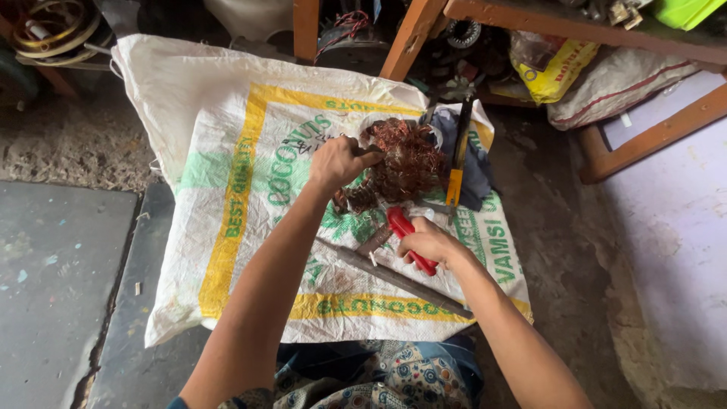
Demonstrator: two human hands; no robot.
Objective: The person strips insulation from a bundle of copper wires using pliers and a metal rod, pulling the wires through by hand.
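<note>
Patterned cloth (371,375) covers the person's lap at the near edge, both bare forearms reaching out over it. Right hand (428,244) is closed around the red handles of a pair of pliers (401,227), just above a long dark metal rod (394,278) lying slantwise across a white woven sack (227,151) spread on the floor. Left hand (337,161) is curled, fingers gripping the left side of a tangled mass of copper wire (405,163) at the middle of the sack. Just right of the wire lies a yellow-handled tool (457,163) on a dark cloth (477,170). Wooden bench legs (409,34) stand at the far side.
</note>
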